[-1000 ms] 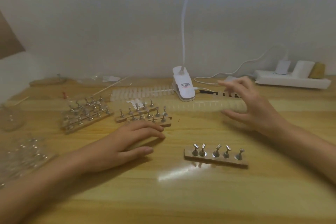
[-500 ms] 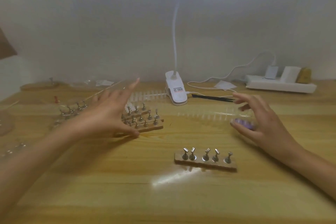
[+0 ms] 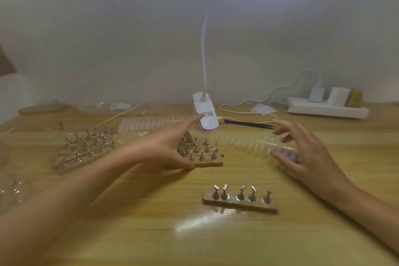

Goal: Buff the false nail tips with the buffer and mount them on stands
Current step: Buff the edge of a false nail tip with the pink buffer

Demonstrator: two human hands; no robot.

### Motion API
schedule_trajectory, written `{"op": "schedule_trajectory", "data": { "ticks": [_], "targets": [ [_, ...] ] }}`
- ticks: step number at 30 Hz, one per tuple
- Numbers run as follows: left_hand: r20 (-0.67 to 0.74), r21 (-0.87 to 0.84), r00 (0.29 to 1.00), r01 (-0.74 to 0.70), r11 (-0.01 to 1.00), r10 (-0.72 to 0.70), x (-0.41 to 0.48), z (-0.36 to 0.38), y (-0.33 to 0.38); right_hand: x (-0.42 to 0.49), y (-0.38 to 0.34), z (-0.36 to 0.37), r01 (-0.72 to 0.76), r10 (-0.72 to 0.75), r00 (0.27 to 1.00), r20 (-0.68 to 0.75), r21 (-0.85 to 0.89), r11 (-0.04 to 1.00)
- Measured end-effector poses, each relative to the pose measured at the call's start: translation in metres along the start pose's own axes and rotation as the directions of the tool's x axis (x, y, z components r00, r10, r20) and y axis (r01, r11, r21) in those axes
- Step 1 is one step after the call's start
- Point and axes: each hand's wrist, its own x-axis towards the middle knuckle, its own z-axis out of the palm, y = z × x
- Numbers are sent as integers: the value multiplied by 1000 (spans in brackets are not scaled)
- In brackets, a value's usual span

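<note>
A wooden stand (image 3: 239, 204) with several bare metal holders lies front and centre. Further back sits a block of similar stands (image 3: 208, 155). My left hand (image 3: 168, 147) hovers over that block with fingers straight, its index pointing at the lamp base, its thumb at the block's front edge. My right hand (image 3: 308, 153) curls round the end of a clear strip of false nail tips (image 3: 244, 143). A small purple piece (image 3: 286, 154) shows between its thumb and fingers. I cannot make out a buffer.
More stands (image 3: 86, 147) crowd the left, with a white strip of nail tips (image 3: 151, 124) behind them. A clip lamp base (image 3: 206, 119), black tweezers (image 3: 248, 124) and a power strip (image 3: 328, 110) line the back. A clear bag (image 3: 13, 188) lies at far left.
My left hand rose from the table and reached forward over the stands. My right hand took hold of the clear strip's end. The view tilted up.
</note>
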Motion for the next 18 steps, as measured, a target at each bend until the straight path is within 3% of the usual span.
{"op": "schedule_trajectory", "data": {
  "ticks": [5, 7, 9, 11, 13, 14, 16, 18],
  "targets": [
    [-39, -104, 999, -19, 994, 15, 31, 5, 11, 1, 3, -3, -126, 148, 986, -74, 242, 962],
    [-95, -40, 995, 5, 999, -9, 29, 7, 11, 3, 7, -4, -204, 232, 970, -77, 271, 941],
    [-249, 82, 969, 27, 996, -6, 17, 10, 15, 4, 12, -5, -253, 293, 952, -93, 305, 918],
    [-418, 92, 904, -53, 994, 87, -1, 15, 25, 5, 17, -5, -266, 327, 935, -135, 341, 901],
    [-479, -99, 865, -225, 969, 152, -21, 19, 38, 5, 22, -5, -272, 353, 921, -167, 375, 886],
    [-425, -227, 894, -258, 939, 143, -29, 20, 43, 6, 24, -5, -283, 377, 911, -169, 409, 868],
    [-182, -412, 976, -189, 891, 123, -42, 22, 52, 7, 27, -5, -302, 441, 883, -160, 527, 795],
    [39, -507, 985, -127, 852, 170, -51, 26, 56, 8, 26, -7, -272, 468, 869, -163, 632, 726]
  ]
}}
